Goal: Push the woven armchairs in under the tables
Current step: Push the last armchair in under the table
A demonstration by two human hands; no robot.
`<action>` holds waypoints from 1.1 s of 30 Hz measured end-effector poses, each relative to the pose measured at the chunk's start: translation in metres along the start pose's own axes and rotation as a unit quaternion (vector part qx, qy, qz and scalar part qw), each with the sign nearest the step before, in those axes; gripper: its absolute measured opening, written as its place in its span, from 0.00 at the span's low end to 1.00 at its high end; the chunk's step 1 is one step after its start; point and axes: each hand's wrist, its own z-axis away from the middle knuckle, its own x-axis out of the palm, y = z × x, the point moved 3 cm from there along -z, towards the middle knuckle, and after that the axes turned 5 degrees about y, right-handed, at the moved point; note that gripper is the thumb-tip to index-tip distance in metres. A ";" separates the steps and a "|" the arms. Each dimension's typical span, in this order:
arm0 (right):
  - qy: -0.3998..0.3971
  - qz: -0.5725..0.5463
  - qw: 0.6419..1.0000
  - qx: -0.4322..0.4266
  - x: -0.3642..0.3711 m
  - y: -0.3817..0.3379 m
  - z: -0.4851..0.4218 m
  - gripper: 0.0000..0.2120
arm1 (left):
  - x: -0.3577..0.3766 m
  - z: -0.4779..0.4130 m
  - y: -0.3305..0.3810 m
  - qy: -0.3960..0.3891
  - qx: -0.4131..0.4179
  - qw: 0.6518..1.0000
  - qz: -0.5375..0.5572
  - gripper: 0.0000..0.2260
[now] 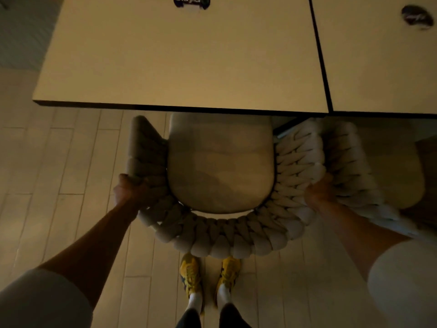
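Left of the woven armchair (220, 166) the floor (71, 162) lies open, and there is free room to pass along its armrest. On its right side a second armchair (354, 157) stands just beside it, perhaps touching, so almost no gap remains. In front, the edge of the surface (179, 67) covers the seat's front, and a dark bar (285, 129) crosses near the right armrest. Behind it stand two yellow shoes (190, 273), close to the backrest.

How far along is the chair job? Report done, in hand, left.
Done: the front of the woven armchair sits just under the table edge. In hand: the left hand and right hand hold its braided back, one grip each side. Left: most of the seat is outside; push on.
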 end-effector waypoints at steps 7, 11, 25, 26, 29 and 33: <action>-0.034 -0.001 0.999 -0.005 0.003 0.004 0.021 0.31 | -0.018 0.003 -0.013 -0.002 0.022 0.999 -0.023 0.14; -0.031 0.009 0.999 -0.018 0.007 0.007 0.016 0.31 | -0.018 0.002 -0.013 -0.009 0.022 1.000 -0.016 0.13; -0.036 0.023 0.998 -0.043 0.005 0.007 0.006 0.31 | -0.012 0.005 -0.023 -0.007 0.043 0.999 -0.013 0.14; -0.039 0.026 0.998 -0.044 0.002 0.006 0.004 0.31 | -0.009 0.006 -0.024 -0.009 0.042 0.999 -0.004 0.14; -0.038 0.028 0.998 -0.038 -0.002 0.006 0.000 0.31 | -0.004 0.009 -0.025 -0.009 0.048 0.999 0.002 0.14; -0.029 0.017 0.999 -0.042 -0.001 0.005 0.006 0.31 | -0.008 0.006 -0.026 -0.003 0.058 0.998 -0.019 0.15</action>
